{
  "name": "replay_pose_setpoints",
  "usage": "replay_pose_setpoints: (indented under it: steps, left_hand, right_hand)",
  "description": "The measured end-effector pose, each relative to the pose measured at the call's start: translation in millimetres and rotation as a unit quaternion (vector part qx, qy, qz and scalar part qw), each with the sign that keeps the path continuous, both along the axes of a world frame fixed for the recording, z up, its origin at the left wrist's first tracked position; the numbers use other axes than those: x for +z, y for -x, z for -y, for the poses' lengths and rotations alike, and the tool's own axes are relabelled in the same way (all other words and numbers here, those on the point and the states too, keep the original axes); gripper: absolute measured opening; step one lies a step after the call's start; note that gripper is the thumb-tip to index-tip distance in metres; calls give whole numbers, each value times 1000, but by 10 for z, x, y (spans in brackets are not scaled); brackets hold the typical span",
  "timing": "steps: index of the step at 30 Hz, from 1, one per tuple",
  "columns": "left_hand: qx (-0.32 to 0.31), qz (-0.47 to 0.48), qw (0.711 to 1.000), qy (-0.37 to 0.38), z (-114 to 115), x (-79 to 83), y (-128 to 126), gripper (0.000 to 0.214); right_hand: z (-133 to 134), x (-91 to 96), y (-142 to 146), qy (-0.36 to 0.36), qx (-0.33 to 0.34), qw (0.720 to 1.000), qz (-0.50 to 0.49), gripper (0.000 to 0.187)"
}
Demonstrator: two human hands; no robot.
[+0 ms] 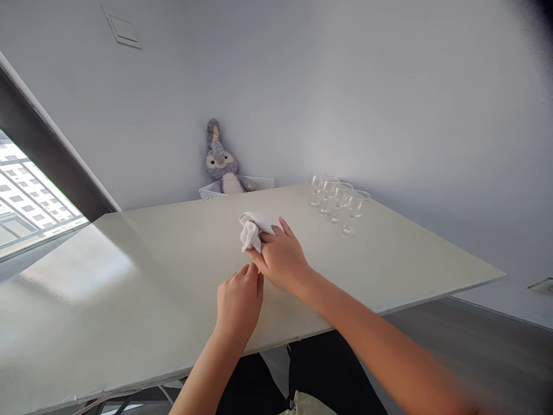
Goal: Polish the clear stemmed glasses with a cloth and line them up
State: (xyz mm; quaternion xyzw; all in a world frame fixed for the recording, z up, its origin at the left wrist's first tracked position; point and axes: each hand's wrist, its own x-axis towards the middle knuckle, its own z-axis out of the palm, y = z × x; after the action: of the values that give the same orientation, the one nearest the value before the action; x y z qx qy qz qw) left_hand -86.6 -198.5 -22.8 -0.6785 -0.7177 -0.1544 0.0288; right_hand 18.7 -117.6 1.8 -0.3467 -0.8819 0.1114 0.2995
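Note:
A bunched white cloth (254, 227) is gripped in my right hand (283, 253), its folds standing out beyond the fingers above the middle of the table. My left hand (239, 297) is closed just below and to the left, its fingertips close against my right hand. Whatever my left fingers hold, if anything, is hidden behind the hand. Several clear stemmed glasses (355, 204) stand upright in a row on the right part of the table, apart from both hands.
The pale table (164, 259) reaches from its near edge at my lap to the walls. Behind its far edge, a grey plush rabbit (222, 164) sits in a white perforated basket (261, 183). A window (32, 196) is on the left.

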Motion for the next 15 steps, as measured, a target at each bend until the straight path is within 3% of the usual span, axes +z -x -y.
replay_pose_setpoints:
  steps: [4, 6, 9, 11, 13, 15]
  left_hand:
    - [-23, -25, 999, -7, 35, -67, -61, 30]
    - [-31, -23, 999, -13, 38, -85, -79, 29]
    - [-37, -19, 999, -22, 20, -96, -104, 29]
    - [-39, -9, 999, -20, 8, -95, -125, 28]
    - [-41, 12, 999, -14, 6, -89, -144, 29]
    - [-38, 39, 998, -19, 14, -73, -160, 29]
  right_hand:
    - [-319, 176, -137, 206, -25, 977, 48, 52]
    - [-410, 200, -256, 249, -19, 967, 46, 56]
    - [-442, 131, -405, 342, 13, 939, -44, 59]
    - [-425, 39, -465, 443, 36, 875, -191, 54]
    - [-399, -54, -502, 531, 51, 774, -341, 42]
    - [-361, -123, -524, 589, 81, 684, -424, 33]
